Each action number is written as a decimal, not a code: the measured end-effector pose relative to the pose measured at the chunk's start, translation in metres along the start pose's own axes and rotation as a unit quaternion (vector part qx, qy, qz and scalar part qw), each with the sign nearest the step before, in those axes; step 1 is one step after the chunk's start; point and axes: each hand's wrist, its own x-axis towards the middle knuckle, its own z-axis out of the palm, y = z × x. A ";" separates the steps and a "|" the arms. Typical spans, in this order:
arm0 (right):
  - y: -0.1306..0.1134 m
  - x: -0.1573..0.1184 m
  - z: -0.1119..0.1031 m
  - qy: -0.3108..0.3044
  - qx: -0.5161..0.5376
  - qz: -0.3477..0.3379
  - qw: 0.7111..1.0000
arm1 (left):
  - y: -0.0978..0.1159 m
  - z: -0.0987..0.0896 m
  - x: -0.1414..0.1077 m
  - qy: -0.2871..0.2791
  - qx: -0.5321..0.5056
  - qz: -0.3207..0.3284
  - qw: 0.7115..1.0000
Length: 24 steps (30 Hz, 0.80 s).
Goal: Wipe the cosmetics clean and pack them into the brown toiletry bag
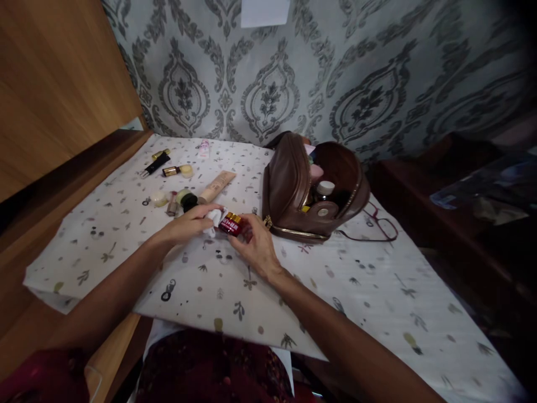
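Note:
Between my two hands is a small dark red cosmetic jar (230, 224) with a gold lid and pale lettering on its side. The fingers of my right hand (257, 246) grip the jar from its right end. My left hand (191, 225) pinches a crumpled white tissue (215, 219), which is pressed against the jar's left side. Just beyond my left hand lie a peach squeeze tube (218, 187) and a dark-lidded round jar (188, 201). To the right of my right hand stands an unzipped brown toiletry bag (287, 184) with bottles inside.
More cosmetics lie at the far left, among them a black tube (155, 165), a gold-and-dark bottle (171, 171) and a pink-and-white tube (203, 149). Red-framed glasses (386, 228) rest right of the bag. A wooden cabinet (62, 84) borders the table's left side; patterned wallpaper rises behind.

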 end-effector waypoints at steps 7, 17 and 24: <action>0.001 -0.003 0.001 -0.002 0.007 -0.015 1.000 | -0.001 0.008 0.003 0.049 -0.003 -0.017 0.999; 0.002 -0.003 0.002 -0.005 0.014 -0.016 1.000 | 0.003 0.024 -0.005 0.067 0.179 0.058 0.980; 0.000 -0.006 0.004 -0.032 0.019 -0.041 0.998 | -0.008 0.027 0.001 0.095 0.175 0.045 0.979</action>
